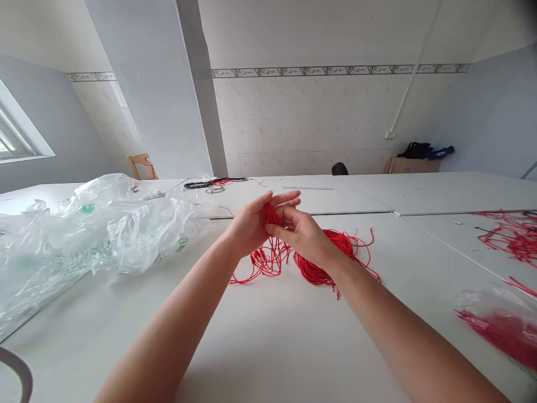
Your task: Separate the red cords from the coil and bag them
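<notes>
My left hand (250, 226) is curled around a bunch of red cords (271, 260), whose loose strands hang below it over the white table. My right hand (300, 226) meets it from the right, its thumb and fingers closed on the same bunch near the left palm. Part of the bunch is hidden between the two hands. Under my right wrist lies a coiled pile of braided red cords (312, 272), with several loose ends sticking out to the right.
Crumpled clear plastic bags (138, 235) cover the table's left side. Black cords (205, 183) with some red lie at the back. More red cords (514, 240) spread at the right, above a clear bag with red contents (503, 333). Seams cross the white table (251, 347).
</notes>
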Demonstrator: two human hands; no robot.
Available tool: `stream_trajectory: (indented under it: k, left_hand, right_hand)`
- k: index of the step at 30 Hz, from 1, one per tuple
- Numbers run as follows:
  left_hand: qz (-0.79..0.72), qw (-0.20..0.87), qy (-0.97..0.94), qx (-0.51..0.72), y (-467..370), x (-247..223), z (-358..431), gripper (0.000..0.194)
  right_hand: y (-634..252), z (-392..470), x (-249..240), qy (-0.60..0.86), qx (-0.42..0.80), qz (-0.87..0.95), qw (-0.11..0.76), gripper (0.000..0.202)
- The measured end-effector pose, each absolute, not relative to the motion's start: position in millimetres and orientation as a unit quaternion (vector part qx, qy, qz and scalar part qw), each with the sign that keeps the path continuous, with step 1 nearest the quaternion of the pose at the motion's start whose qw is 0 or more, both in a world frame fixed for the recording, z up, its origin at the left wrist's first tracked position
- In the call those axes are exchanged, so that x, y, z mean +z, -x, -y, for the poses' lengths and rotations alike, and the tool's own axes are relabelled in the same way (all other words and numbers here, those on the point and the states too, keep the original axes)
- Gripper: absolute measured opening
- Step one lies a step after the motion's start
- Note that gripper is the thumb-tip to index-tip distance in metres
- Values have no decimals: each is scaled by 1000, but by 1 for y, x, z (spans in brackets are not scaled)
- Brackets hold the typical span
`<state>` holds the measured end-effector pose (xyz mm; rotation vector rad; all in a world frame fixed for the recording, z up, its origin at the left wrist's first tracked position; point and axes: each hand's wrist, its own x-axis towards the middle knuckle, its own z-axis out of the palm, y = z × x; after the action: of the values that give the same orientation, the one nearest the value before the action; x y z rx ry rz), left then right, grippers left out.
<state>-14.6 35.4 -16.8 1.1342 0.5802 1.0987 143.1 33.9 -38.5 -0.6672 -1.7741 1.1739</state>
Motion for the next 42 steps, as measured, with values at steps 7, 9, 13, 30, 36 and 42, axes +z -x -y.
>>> stream_trajectory:
  k: [7,9,13,30,36,42]
  left_hand:
    - [-260,661,-512,483,16,-16,-36,43]
    - [-261,664,-511,480,16,-16,-35,43]
    - [-255,666,-512,479,16,-16,-34,42]
    - [-277,664,-500,483,14,-12,-32,44]
    - [-281,665,-493,486,14,-11,-32,45]
    - [-271,667,-503,477,17,-13,-35,44]
  right_hand:
    - [-143,-33,-38,265,478,710,444,12]
    - [-143,-33,-38,270,480,708,443,11]
    - [-143,-33,-39,269,481,708,441,11]
    - [-145,-35,-40,262,489,707,439,12]
    - [-145,-35,-40,257,490,705,443,10]
    - [-145,-35,-39,262,499,695,446,13]
